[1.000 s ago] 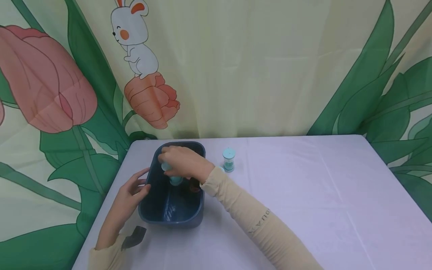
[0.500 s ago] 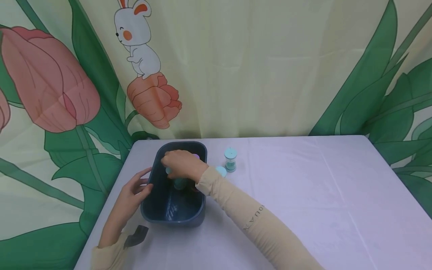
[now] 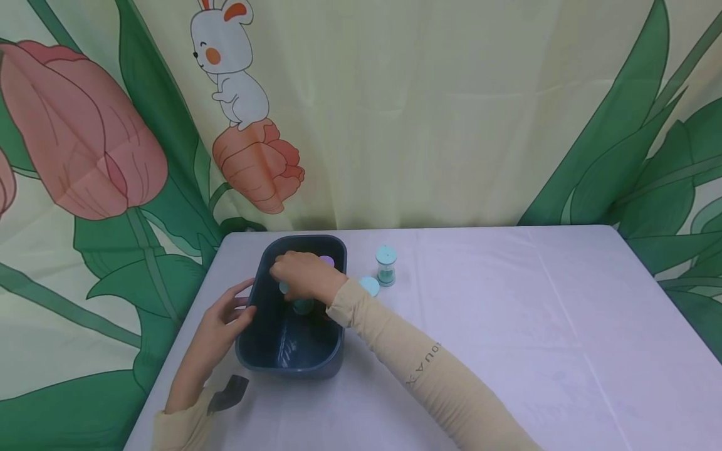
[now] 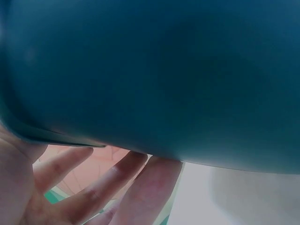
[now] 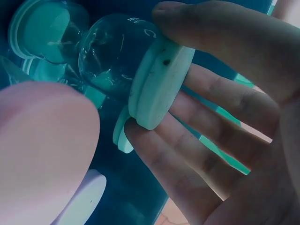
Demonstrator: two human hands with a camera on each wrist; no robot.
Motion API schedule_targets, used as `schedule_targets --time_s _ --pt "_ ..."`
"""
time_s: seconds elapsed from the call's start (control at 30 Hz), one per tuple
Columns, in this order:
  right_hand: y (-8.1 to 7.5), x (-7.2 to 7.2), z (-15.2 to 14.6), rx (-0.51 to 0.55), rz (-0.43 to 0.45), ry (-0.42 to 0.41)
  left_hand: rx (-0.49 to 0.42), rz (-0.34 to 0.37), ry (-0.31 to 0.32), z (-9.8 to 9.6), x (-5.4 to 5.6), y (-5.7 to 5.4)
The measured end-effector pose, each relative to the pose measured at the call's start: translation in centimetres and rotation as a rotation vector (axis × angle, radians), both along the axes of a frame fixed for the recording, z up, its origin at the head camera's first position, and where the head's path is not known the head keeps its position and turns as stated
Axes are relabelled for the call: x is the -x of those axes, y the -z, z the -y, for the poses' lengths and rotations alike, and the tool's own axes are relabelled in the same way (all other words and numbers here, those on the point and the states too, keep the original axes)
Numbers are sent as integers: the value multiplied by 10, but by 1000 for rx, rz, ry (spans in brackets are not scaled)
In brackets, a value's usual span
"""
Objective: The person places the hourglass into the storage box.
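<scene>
Inside a dark blue bin [image 3: 287, 366], my right hand [image 3: 307, 275] holds a sand timer by its turquoise cap [image 5: 161, 84], the thumb on one side and fingers on the other. Its clear glass bulb [image 5: 110, 51] lies among other turquoise-capped timers [image 5: 40, 30] in the right wrist view; in the head view my hand hides most of it. My left hand [image 3: 214, 329] rests its fingertips and thumb against the bin's left side, fingers loosely spread. In the left wrist view those fingers [image 4: 112, 183] touch the bin's outer wall [image 4: 154, 84].
Just right of the bin, a turquoise sand timer [image 3: 386, 266] stands upright on the white-covered table [image 3: 507, 326]. Another turquoise cap [image 3: 369, 286] shows beside my right sleeve. A lilac cap [image 3: 327, 260] and a large pink cap [image 5: 42, 150] are in the bin. A printed curtain [image 3: 423, 125] hangs behind.
My right hand has sunk slightly deeper into the bin with the sand timer, and the lilac cap has come into sight behind it. My left hand stays against the bin.
</scene>
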State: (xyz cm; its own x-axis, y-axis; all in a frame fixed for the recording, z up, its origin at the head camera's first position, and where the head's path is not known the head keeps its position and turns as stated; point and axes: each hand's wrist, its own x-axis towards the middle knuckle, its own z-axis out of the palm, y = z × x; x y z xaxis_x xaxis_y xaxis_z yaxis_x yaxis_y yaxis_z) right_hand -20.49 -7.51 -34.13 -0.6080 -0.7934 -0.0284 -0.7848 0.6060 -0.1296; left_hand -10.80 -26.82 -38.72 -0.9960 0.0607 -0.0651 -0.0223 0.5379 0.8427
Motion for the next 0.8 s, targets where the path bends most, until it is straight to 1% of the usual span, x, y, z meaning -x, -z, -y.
schedule_targets --time_s 0.4,0.57,0.67,0.8 --pt "1 -3 1 10 15 12 13 6 0 1 2 2" --pt "1 -3 0 12 21 10 5 4 -1 0 1 1" --pt "-1 -3 -1 14 30 5 1 4 -2 -1 1 0" --pt "-7 -3 -4 9 36 5 2 4 -4 -1 0 -1"
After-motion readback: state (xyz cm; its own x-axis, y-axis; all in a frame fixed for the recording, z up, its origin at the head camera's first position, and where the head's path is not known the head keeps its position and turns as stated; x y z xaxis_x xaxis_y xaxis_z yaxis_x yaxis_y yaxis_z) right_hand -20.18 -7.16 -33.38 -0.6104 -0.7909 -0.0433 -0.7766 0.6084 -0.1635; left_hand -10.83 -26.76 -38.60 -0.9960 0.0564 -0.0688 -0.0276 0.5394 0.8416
